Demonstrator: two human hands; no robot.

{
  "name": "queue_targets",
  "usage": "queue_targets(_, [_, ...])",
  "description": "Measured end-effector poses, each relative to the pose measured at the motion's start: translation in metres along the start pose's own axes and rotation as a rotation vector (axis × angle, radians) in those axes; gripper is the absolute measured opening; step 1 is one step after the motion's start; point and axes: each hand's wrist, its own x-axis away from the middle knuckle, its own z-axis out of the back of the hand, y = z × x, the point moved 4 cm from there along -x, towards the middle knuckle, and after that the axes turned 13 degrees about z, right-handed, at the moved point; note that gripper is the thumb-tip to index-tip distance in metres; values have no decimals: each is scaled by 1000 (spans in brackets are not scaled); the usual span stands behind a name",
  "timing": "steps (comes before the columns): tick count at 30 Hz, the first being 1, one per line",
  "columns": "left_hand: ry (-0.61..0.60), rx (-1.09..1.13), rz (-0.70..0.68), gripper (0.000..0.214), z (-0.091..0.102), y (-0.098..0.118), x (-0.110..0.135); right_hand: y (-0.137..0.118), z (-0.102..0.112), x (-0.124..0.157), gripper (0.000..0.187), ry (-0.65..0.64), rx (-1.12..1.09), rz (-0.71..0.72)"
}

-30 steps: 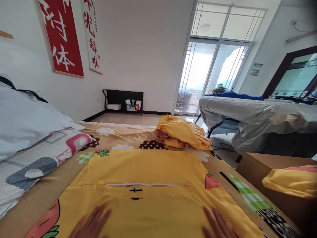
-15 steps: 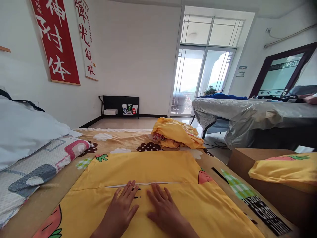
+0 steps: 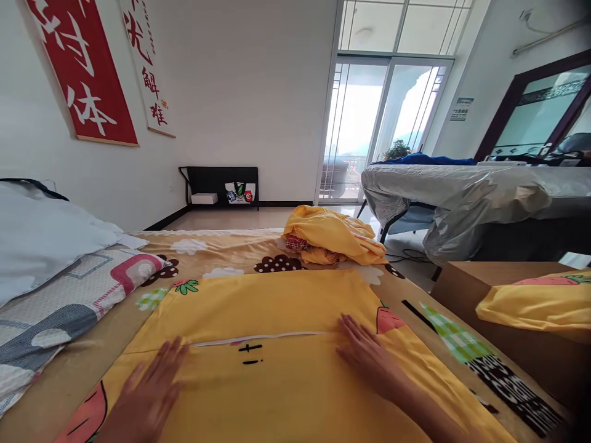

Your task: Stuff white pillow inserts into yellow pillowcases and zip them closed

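Note:
A yellow fabric cover (image 3: 258,406) printed with carrots lies spread flat before me. Across it runs a seam with a narrow white strip (image 3: 277,336), which looks like a zip or a slit; small black marks are printed just below. My left hand (image 3: 150,387) rests flat on the cover's left part, fingers stretched out and slightly blurred, near the strip's left end. On the right part lies my right hand (image 3: 369,357), palm down with fingers extended, beside a printed carrot (image 3: 388,320). Neither hand grips anything.
The cover lies on a patterned bedspread (image 3: 221,249). Behind it is a heap of yellow cloth (image 3: 332,234). A patterned pillow (image 3: 83,307) lies at left. To the right are a cardboard box (image 3: 466,283) with yellow cloth (image 3: 535,304) on it and a plastic-covered table (image 3: 415,179).
My hands have slid apart from the middle of the cover, the left one to the left and the right one to the right. The view has tilted slightly downward.

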Motion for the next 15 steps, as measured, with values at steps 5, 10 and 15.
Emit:
queue_targets(5, [-420,89,-157,52,-55,132,-100,-98,-27,-127,52,-90,-198,278])
queue_targets(10, [-404,2,13,54,-100,130,-165,-74,-57,-180,54,-60,-131,170])
queue_targets(15, [-386,-100,194,55,-111,29,-197,28,-52,-191,59,-72,-41,-12])
